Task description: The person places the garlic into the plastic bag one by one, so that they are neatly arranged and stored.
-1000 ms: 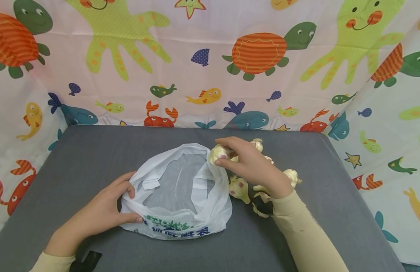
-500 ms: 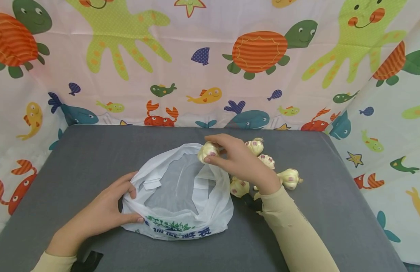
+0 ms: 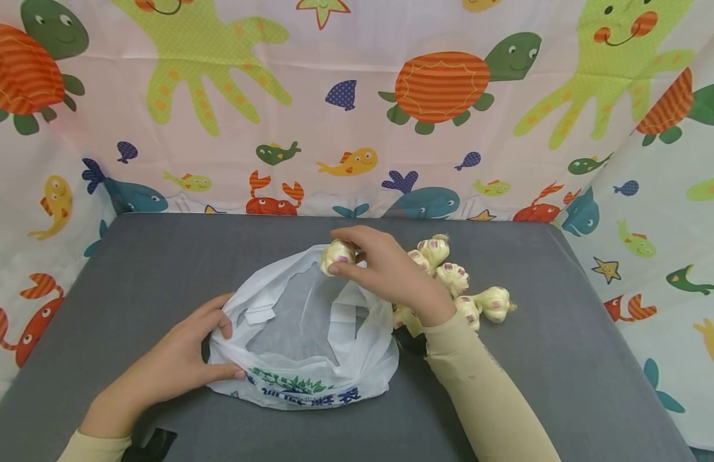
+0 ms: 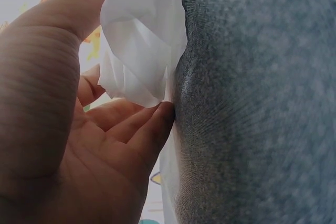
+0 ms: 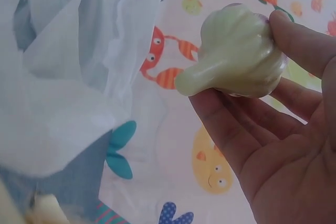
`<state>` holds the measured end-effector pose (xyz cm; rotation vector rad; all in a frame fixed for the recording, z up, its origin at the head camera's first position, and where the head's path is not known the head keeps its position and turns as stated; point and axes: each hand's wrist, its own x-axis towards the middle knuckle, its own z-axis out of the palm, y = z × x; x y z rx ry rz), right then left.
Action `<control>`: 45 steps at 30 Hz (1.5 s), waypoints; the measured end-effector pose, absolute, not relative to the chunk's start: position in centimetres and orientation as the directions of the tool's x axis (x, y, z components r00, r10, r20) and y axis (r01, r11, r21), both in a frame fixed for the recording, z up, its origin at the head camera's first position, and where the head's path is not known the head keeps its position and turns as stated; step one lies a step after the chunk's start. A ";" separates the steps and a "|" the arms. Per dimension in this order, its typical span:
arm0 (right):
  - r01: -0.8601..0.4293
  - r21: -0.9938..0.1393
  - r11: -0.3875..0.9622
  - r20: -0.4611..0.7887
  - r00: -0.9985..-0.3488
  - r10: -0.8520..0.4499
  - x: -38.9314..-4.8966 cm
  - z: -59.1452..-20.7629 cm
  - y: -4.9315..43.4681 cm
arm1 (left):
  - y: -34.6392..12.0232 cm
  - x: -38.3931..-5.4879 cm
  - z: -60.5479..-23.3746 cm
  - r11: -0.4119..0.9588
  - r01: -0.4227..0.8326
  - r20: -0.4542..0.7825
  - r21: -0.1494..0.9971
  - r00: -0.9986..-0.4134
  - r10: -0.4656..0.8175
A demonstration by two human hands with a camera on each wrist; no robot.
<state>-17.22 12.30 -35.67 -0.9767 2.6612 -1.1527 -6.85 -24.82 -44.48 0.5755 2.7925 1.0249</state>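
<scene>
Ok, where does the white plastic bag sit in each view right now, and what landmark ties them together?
Head: white plastic bag below center, slightly left.
Left wrist: white plastic bag mostly in the upper part, left of center.
Right wrist: white plastic bag along the left side, from the top edge past mid-height.
Shared landmark: gray table, right side in left wrist, lower left in right wrist.

White plastic bag [image 3: 365, 350] on grey cloth-covered table [image 3: 565, 372], left of clustered round cream garlic bulbs [image 3: 452, 279]; printed pale fabric curtain [image 3: 311, 122] behind far edge.
</scene>
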 end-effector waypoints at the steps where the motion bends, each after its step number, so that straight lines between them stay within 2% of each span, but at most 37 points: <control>1: -0.531 -0.678 0.508 0.175 -0.788 -0.590 -17.3 -35.7 12.1 | -24.8 -6.8 -44.5 0.700 0.313 0.028 0.642 -0.922 0.386; 5: -0.543 -0.684 0.486 0.185 -0.774 -0.605 -17.7 -36.1 11.3 | -25.0 -6.9 -44.6 0.699 0.321 0.035 0.639 -0.920 0.390; 28: -0.456 -0.758 0.466 0.104 -0.790 -0.605 -18.7 -39.2 8.1 | -24.9 -6.8 -44.8 0.698 0.315 0.030 0.644 -0.921 0.388; 45: -0.479 -0.692 0.540 0.037 -0.771 -0.636 -19.7 -41.0 7.1 | -24.9 -6.9 -44.9 0.689 0.317 0.023 0.652 -0.916 0.400</control>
